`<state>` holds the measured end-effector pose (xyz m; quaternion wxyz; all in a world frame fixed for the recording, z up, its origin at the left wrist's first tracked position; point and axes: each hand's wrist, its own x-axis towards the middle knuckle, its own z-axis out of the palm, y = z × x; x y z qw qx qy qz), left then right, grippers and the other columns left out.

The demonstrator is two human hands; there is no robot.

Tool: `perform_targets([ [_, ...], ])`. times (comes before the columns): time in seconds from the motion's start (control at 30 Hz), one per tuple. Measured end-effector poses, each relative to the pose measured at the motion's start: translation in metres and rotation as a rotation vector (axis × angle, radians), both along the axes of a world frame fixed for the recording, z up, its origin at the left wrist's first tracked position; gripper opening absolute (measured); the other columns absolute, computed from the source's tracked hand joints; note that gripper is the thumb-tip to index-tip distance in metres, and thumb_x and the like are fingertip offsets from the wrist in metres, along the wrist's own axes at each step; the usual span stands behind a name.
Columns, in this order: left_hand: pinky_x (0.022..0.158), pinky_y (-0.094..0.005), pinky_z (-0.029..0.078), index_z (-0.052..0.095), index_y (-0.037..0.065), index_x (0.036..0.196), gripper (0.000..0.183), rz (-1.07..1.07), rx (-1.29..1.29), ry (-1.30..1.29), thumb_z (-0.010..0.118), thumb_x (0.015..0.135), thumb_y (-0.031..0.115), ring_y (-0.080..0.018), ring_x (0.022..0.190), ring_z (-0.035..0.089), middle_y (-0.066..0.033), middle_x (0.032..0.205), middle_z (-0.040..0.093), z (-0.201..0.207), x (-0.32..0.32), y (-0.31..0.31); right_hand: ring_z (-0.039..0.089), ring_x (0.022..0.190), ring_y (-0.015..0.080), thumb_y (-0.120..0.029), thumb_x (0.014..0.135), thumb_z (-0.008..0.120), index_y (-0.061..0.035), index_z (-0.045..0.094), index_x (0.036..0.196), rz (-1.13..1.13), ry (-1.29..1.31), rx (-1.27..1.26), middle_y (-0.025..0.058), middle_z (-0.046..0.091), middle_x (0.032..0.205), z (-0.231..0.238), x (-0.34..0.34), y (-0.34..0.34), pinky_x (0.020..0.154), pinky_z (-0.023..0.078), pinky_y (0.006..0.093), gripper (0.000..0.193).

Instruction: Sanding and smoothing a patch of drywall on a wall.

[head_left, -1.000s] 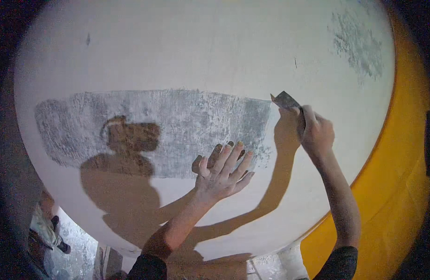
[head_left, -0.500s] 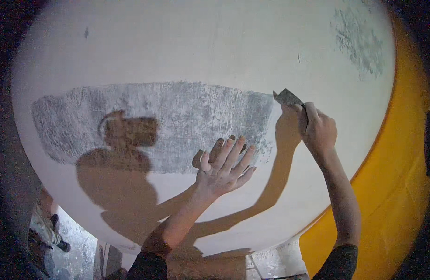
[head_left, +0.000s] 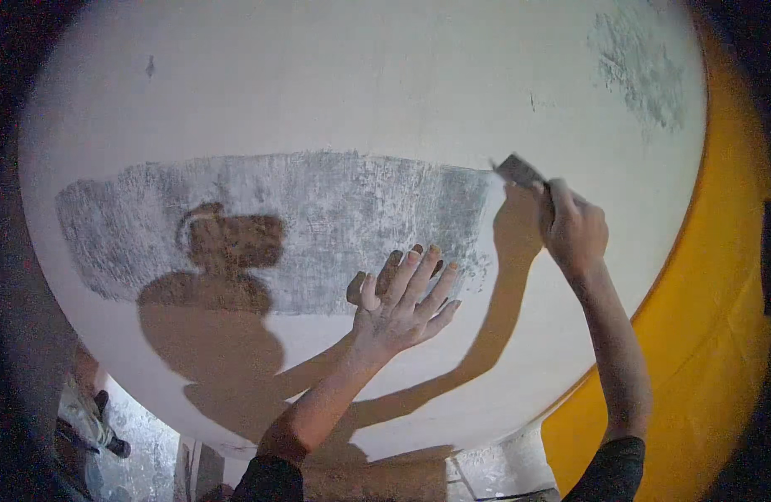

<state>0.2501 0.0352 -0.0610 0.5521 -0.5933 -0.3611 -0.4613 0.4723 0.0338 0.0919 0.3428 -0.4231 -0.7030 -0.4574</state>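
My right hand (head_left: pixel 574 224) is closed round a scraper (head_left: pixel 518 170) with a dark, flat blade. The blade is at the upper right corner of a grey, streaky bare patch (head_left: pixel 319 201) on a large pale rounded surface (head_left: pixel 402 92). Its handle is mostly hidden in my fist. Lower and to the left, my left hand (head_left: pixel 402 309) has its fingers spread and holds nothing. Its fingertips lie over the lower right part of the patch, where I cannot tell whether they touch the surface.
A smaller grey scraped area (head_left: pixel 640 71) marks the upper right of the pale surface. An orange-yellow sheet (head_left: pixel 678 360) curves along the right. At the lower left another person's leg and shoe (head_left: pixel 105 431) show over a whitish floor (head_left: pixel 143 448). My shadow falls across the surface.
The scraper's blade has tilted a little, and my right hand has shifted slightly to the right. My left hand stays in nearly the same place.
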Motion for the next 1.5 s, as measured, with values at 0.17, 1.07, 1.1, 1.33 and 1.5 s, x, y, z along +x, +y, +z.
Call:
perform_targets([
  [0.17, 0.107, -0.058, -0.001, 0.045, 0.022, 0.134, 0.055, 0.029, -0.036, -0.022, 0.044, 0.088, 0.053, -0.0229, 0.136, 0.027, -0.0065, 0.143, 0.039, -0.002, 0.0, -0.001, 0.063, 0.06, 0.0307, -0.027, 0.089, 0.054, -0.0104, 0.05, 0.084, 0.055, -0.044, -0.043, 0.0109, 0.062, 0.069, -0.005, -0.004, 0.0, 0.047, 0.048, 0.0418, 0.018],
  [1.07, 0.108, -0.0565, -0.001, 0.046, 0.022, 0.132, 0.055, 0.01, -0.019, -0.03, 0.046, 0.087, 0.053, -0.0222, 0.135, 0.03, -0.0052, 0.142, 0.04, -0.002, 0.0, 0.0, 0.058, 0.05, 0.0301, -0.027, 0.088, 0.059, -0.0074, 0.052, 0.082, 0.05, -0.02, 0.122, 0.0119, 0.057, 0.06, -0.002, 0.007, 0.003, 0.042, 0.044, 0.0407, 0.022],
  [1.1, 0.108, -0.0565, -0.001, 0.046, 0.022, 0.132, 0.055, 0.004, -0.039, -0.036, 0.046, 0.087, 0.053, -0.0222, 0.135, 0.03, -0.0052, 0.142, 0.04, -0.002, 0.0, 0.0, 0.058, 0.05, 0.0301, -0.027, 0.088, 0.059, -0.0074, 0.052, 0.082, 0.043, -0.019, 0.114, 0.0119, 0.057, 0.06, -0.001, 0.007, 0.003, 0.042, 0.044, 0.0407, 0.022],
  [1.33, 0.108, -0.0562, 0.001, 0.05, 0.021, 0.129, 0.057, -0.026, -0.037, -0.024, 0.052, 0.083, 0.054, -0.0245, 0.133, 0.031, -0.0077, 0.139, 0.043, -0.002, 0.0, -0.001, 0.061, 0.054, 0.0287, -0.025, 0.088, 0.06, -0.0078, 0.053, 0.08, 0.036, -0.066, 0.112, 0.0109, 0.059, 0.062, 0.003, 0.005, -0.004, 0.044, 0.046, 0.039, 0.02],
  [1.5, 0.108, -0.0564, -0.001, 0.047, 0.023, 0.132, 0.056, 0.013, -0.051, -0.042, 0.047, 0.085, 0.055, -0.022, 0.134, 0.03, -0.0043, 0.142, 0.04, -0.003, 0.0, -0.003, 0.06, 0.058, 0.0328, -0.026, 0.089, 0.058, -0.0071, 0.052, 0.082, 0.024, -0.107, -0.067, 0.0135, 0.06, 0.066, -0.001, -0.001, -0.006, 0.047, 0.046, 0.0402, 0.021],
])
